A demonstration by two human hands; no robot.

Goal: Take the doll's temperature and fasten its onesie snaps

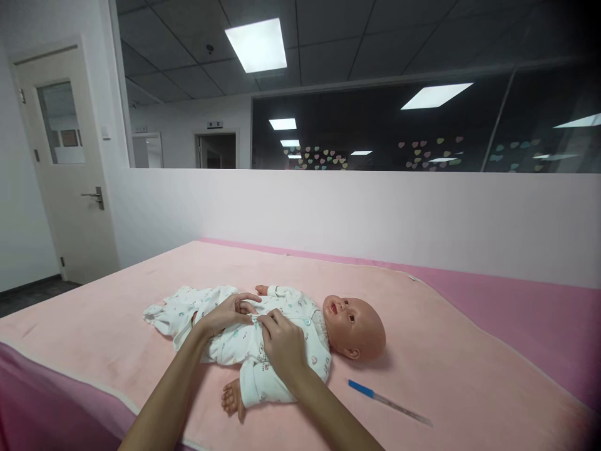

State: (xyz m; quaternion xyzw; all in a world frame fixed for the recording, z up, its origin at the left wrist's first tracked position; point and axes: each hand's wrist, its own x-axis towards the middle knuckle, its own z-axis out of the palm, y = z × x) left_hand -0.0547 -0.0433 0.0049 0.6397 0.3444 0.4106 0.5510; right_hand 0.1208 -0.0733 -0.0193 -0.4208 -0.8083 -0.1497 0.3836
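A baby doll (359, 326) lies on its back, head to the right, in a white printed top (319, 360) and matching trousers (176, 307). Over the doll's belly, my left hand (228, 315) pinches the front edge of the top with thumb and fingers. My right hand (285, 343) meets it there, its fingertips closed on the same edge. What looks like a small fastener lies between the fingertips, mostly hidden. Nearer the collar, a button (307, 322) shows on the top. One doll hand (232, 399) sticks out of the near sleeve.
A pen with a blue cap (389, 402) lies right of the doll, near my right forearm. Beneath everything is a peach blanket (446, 338) over a pink cover (530, 313). A low white wall with glass above stands behind; a door (66, 169) is at left.
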